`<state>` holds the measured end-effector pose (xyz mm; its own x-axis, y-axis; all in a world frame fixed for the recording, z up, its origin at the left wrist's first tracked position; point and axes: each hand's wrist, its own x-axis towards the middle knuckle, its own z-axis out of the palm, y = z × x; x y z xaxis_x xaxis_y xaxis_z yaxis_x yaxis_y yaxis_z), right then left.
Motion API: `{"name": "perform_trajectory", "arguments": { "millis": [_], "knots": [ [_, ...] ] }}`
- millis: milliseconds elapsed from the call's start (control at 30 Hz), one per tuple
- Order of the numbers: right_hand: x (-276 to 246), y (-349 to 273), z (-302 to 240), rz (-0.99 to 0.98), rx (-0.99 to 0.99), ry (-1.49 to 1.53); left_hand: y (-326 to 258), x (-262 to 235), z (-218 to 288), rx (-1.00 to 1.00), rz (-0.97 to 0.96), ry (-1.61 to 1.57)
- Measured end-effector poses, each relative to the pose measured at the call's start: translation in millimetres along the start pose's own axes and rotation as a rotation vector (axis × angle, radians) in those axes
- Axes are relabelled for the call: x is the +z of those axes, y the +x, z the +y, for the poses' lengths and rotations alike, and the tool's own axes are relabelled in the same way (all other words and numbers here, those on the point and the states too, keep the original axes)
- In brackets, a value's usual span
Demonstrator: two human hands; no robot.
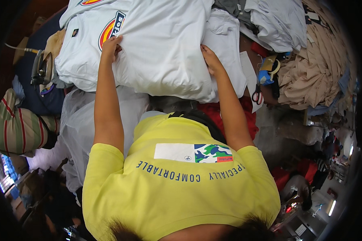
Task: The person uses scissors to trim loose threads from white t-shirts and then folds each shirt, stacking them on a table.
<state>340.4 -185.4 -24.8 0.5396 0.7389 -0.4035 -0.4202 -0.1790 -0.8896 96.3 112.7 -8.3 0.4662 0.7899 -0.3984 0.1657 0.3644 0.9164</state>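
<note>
A white T-shirt (165, 48) lies spread over the table in front of me, on top of other white shirts. My left hand (112, 47) is closed on its left side edge, fingers curled into the cloth. At the opposite edge, my right hand (211, 61) grips the fabric, with part of its fingers hidden by the shirt. Beside my left hand is a white shirt with a red, yellow and dark blue print (112, 31). Another white garment (223, 52) lies under and to the right of the held shirt.
Black-handled scissors (258, 96) lie on white paper at the right, near a roll of tape (275, 69). Farther right is a large heap of beige cloth (315, 66). An iron (40, 69) stands at the left. Translucent plastic sheeting (82, 120) hangs below the table's near left side.
</note>
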Motion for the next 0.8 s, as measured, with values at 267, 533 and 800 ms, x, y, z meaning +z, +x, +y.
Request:
{"name": "perform_trajectory", "arguments": {
  "millis": [267,533,800],
  "knots": [
    [-10,-5,-26,-0.091,0.238,0.109,-3,-16,24,0.083,0.025,0.009],
    [-131,17,-123,0.421,-0.315,0.067,55,-9,76,0.247,-0.005,-0.043],
    [-136,44,-76,0.594,-0.847,-0.421,67,44,44,0.873,0.456,0.764]
  ]
}}
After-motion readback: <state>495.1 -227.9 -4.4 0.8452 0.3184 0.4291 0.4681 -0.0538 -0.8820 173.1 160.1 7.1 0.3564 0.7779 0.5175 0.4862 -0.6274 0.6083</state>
